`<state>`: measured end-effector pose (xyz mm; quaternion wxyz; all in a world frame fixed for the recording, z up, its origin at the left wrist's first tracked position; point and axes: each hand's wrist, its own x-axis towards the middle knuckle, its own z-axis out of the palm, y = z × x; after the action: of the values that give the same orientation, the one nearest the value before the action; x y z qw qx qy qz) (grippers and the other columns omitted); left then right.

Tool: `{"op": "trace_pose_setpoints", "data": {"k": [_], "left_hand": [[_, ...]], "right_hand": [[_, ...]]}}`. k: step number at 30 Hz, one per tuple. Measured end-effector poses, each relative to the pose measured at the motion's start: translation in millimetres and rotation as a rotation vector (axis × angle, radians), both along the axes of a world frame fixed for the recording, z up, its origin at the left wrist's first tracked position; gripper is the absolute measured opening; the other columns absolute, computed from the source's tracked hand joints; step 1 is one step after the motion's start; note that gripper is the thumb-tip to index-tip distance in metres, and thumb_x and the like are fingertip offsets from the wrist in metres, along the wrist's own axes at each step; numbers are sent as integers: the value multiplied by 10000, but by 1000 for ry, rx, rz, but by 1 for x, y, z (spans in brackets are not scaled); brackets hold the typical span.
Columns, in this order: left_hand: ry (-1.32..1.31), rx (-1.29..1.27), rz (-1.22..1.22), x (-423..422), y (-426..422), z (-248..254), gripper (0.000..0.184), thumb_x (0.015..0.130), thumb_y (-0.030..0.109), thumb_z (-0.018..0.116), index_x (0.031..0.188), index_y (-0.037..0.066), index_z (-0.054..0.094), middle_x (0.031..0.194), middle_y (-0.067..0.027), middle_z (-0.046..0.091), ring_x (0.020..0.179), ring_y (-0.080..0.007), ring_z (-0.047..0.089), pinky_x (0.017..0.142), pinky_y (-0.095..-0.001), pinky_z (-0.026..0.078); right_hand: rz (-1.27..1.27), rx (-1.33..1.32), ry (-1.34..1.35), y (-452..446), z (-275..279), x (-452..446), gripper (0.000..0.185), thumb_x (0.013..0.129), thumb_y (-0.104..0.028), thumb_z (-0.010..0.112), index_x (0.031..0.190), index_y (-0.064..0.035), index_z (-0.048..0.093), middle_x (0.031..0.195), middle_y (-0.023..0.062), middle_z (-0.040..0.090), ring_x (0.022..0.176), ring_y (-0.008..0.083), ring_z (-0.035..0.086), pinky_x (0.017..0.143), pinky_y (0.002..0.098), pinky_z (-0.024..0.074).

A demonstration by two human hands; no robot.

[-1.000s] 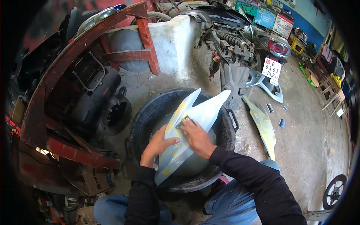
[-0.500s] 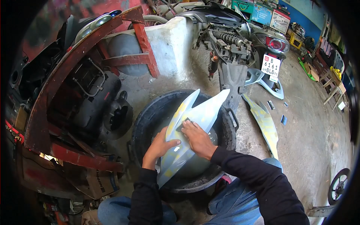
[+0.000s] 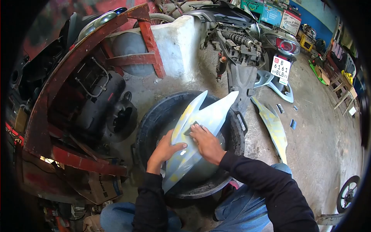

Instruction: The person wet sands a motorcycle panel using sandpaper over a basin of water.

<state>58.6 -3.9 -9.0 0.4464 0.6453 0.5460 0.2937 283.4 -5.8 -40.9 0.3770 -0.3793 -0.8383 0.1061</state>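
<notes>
A pale grey-white panel with yellow patches lies slantwise over a round black tub with cloudy water in it. My left hand grips the panel's left edge, thumb on top and the other fingers hidden beneath. Flat on the panel's face, my right hand presses a small dark sheet under its fingertips. A second panel with similar yellow patches lies on the floor right of the tub.
A red wooden frame stands at the left, around a black tank. Motorcycle parts with a number plate are beyond the tub. A wheel is at the lower right, a cardboard box at the lower left.
My right hand and the dark sheet have shifted slightly right on the panel. My left hand keeps its grip on the edge.
</notes>
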Motion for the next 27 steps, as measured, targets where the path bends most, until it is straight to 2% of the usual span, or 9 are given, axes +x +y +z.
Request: {"op": "trace_pose_setpoints", "data": {"k": [5,8,11,14,15,19,23,26,27], "left_hand": [[1,-32,10,0,-2,0,770,791,250,850,1428,-25,516,1206,-229,703,1113,-321,683,984,-410,508],[39,3,4,2,0,5,787,781,258,853,1436,-17,514,1206,-242,700,1120,-343,682,984,-421,508],[77,23,-3,0,-4,-1,794,778,261,852,1441,-14,511,1206,-249,700,1118,-347,683,984,-421,508],[65,32,-10,1,0,-1,786,782,254,849,1439,-15,511,1203,-247,701,1109,-354,684,985,-422,507],[43,40,-5,1,-1,0,783,782,250,848,1437,-16,512,1207,-248,700,1108,-354,684,986,-422,506],[19,-18,5,1,0,0,757,784,230,844,1423,-18,522,1217,-244,699,1107,-338,688,979,-416,511],[32,77,-25,-1,2,2,740,784,223,842,1411,-18,533,1213,-235,703,1105,-316,691,966,-409,518],[-9,-9,-10,2,-2,6,728,783,220,840,1403,-17,541,1188,-222,715,1082,-313,699,955,-408,523],[-19,-60,-23,2,-4,9,719,802,204,836,1415,-15,529,1237,-198,689,1133,-288,663,1006,-392,491]], "right_hand": [[-213,29,29,15,-9,-1,291,997,-34,535,1273,6,618,1422,243,579,1375,399,524,1163,526,381],[-91,-12,57,0,1,1,263,1016,-62,514,1243,20,617,1422,243,580,1346,418,538,1134,539,405],[-272,-41,74,37,3,14,269,1011,-74,511,1243,10,619,1405,263,588,1361,407,532,1162,527,383],[-20,147,-16,-2,4,-15,242,1030,-106,506,1182,26,640,1358,273,613,1282,412,578,1114,547,404],[6,50,68,-8,0,-21,221,1013,-91,534,1170,22,642,1359,268,615,1299,410,569,1129,540,399],[-140,60,107,34,3,-10,198,997,-77,553,1155,3,643,1368,253,619,1348,391,547,1150,519,395],[-2,10,89,6,-2,-23,195,988,-55,532,1137,17,635,1357,266,622,1342,410,544,1161,521,378],[-96,-22,46,39,11,-2,195,994,-78,538,1136,4,642,1370,261,616,1351,393,546,1171,518,369],[-132,53,39,35,6,-9,192,998,-94,540,1122,3,648,1375,254,615,1341,386,555,1166,519,375]]}}
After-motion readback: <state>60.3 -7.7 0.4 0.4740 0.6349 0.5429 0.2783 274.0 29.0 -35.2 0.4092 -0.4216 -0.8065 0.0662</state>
